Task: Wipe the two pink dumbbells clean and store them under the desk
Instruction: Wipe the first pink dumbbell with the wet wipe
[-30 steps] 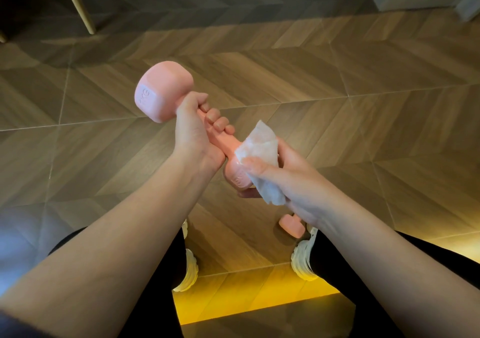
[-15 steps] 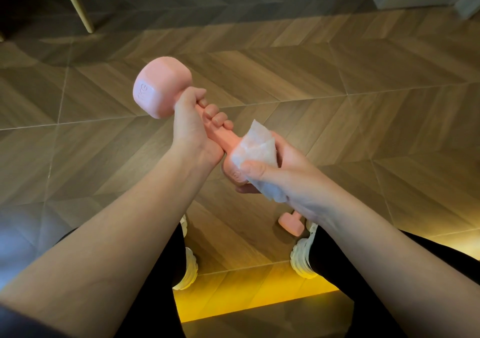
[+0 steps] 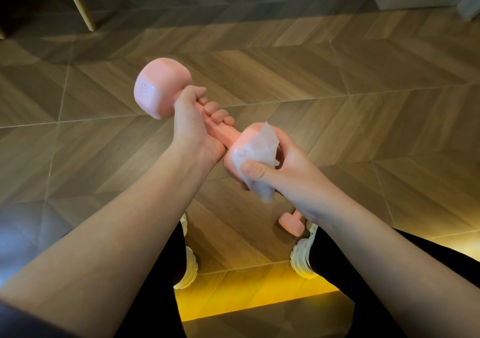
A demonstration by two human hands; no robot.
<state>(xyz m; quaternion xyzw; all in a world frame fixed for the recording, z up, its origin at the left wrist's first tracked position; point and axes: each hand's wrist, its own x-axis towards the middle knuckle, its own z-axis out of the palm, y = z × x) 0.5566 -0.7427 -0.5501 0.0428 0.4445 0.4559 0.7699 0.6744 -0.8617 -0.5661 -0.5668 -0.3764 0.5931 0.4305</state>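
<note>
The only writing I can find stands on the dumbbell (image 3: 162, 88) in my left hand (image 3: 193, 130): raised, same-pink characters on the flat end face of its far head. The last two look like "KG"; what stands before them is too faint and skewed to read. The near head is partly under the wipe (image 3: 255, 153) my right hand (image 3: 283, 174) holds, and the second dumbbell (image 3: 291, 223) on the floor (image 3: 337, 104) is too small to show me any mark.

pink square-headed dumbbell (image 3: 162, 88), centre: smooth, matt, plastic-looking skin, embossed end face | thin white translucent wipe (image 3: 255, 153), 4 o'clock of it: crumpled, damp sheen | brown chevron wood-look floor (image 3: 337, 91): matt, fine grain | pale wooden furniture leg (image 3: 78, 2), 11 o'clock: smooth
</note>
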